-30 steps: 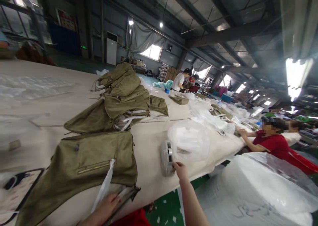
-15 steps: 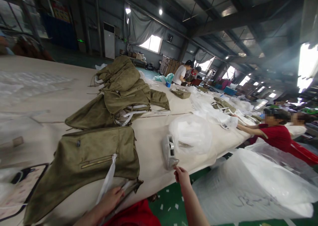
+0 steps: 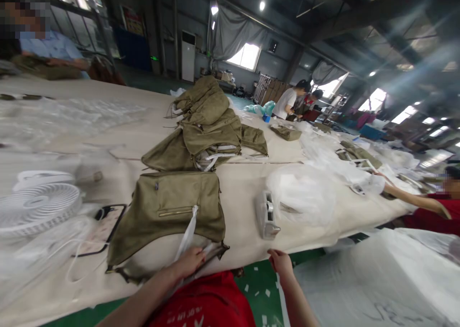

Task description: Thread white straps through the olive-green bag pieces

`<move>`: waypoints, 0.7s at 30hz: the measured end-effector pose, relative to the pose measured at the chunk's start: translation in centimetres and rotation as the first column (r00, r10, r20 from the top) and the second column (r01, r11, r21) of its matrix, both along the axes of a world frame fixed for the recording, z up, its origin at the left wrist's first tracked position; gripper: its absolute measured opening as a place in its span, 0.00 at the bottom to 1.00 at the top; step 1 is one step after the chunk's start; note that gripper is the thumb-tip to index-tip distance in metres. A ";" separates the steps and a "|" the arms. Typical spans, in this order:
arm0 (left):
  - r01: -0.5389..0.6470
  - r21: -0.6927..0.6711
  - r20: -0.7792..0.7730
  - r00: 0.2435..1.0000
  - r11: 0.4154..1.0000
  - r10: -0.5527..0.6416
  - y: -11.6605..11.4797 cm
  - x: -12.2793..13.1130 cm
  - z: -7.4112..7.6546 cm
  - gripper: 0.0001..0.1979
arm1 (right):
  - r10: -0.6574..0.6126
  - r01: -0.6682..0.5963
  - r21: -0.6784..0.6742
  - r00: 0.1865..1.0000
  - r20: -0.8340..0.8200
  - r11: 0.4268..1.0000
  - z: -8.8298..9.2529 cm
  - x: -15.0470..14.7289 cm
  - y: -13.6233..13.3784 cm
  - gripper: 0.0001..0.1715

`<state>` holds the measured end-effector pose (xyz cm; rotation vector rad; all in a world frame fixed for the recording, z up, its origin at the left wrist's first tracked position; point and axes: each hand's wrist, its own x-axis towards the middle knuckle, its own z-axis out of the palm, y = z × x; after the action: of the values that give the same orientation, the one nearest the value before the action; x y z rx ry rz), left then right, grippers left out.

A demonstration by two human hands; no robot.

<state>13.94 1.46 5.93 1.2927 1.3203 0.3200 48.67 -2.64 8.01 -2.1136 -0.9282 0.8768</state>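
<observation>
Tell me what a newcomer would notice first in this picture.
The flat olive-green bag on the long cream table stands out, with the left hand gripping a white strip at its near edge. Behind it lies a heap of olive bags. The right hand is at the table edge, near a tape dispenser.

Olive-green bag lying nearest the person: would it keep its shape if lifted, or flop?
Probably flop: the olive-green bag lies flat and creased on the table, like soft canvas. It likely isn't slippery, since the cloth looks matte and coarse. The white strip in the left hand lies limp, so it would likely dangle.
</observation>
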 end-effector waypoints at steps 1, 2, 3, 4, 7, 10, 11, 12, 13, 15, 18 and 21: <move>-0.004 0.003 0.007 1.000 1.000 0.004 -0.1 0.0 0.1 0.17 | 0.024 -0.023 0.011 0.997 -0.070 1.000 0.1 -1.0 0.0 0.17; -0.006 0.004 0.010 1.000 1.000 0.006 -0.2 -0.1 0.3 0.17 | 0.054 -0.050 0.029 0.986 -0.158 0.998 0.4 -2.4 0.1 0.18; -0.009 0.004 0.009 1.000 1.000 0.009 -0.2 0.0 0.5 0.17 | 0.094 -0.084 0.051 0.964 -0.248 0.995 0.7 -3.9 0.4 0.20; -0.010 0.005 0.008 1.000 1.000 0.010 -0.3 0.0 0.7 0.17 | 0.144 -0.127 0.075 0.939 -0.312 0.989 1.1 -5.7 0.8 0.21; 0.004 0.012 0.007 1.000 1.000 -0.005 -0.3 0.0 1.0 0.15 | 0.307 -0.290 0.107 0.838 -0.451 0.951 1.9 -11.6 2.0 0.26; 0.009 0.015 0.019 1.000 1.000 -0.009 -0.2 -0.1 0.9 0.14 | 0.412 -0.437 0.073 0.761 -0.501 0.896 1.7 -16.6 2.6 0.26; 0.005 0.016 0.024 1.000 1.000 -0.006 -0.2 -0.1 0.8 0.14 | 0.434 -0.472 0.053 0.754 -0.494 0.880 1.5 -17.7 2.7 0.24; 0.001 0.018 0.032 0.999 1.000 -0.002 -0.2 -0.2 0.7 0.14 | 0.453 -0.500 0.030 0.756 -0.472 0.866 1.1 -18.6 2.7 0.22; -0.001 0.020 0.042 0.999 1.000 0.001 -0.2 -0.2 0.6 0.14 | 0.469 -0.520 0.004 0.767 -0.438 0.854 0.8 -19.3 2.8 0.20; -0.004 0.016 0.068 0.998 1.000 0.003 -0.2 -0.3 0.5 0.14 | 0.495 -0.544 -0.048 0.793 -0.356 0.838 0.2 -19.9 2.8 0.19; -0.010 -0.009 0.118 0.993 1.000 0.011 -0.4 -0.5 0.4 0.13 | 0.527 -0.562 -0.092 0.812 -0.249 0.822 0.1 -20.1 3.0 0.18; -0.017 -0.034 0.180 0.983 0.999 0.023 -0.4 -0.6 0.3 0.14 | 0.567 -0.584 -0.116 0.810 -0.149 0.803 0.5 -20.2 3.2 0.18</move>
<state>13.33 1.04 6.21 1.1950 1.1803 0.4184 28.43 0.58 8.49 -1.8959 -1.5309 1.3920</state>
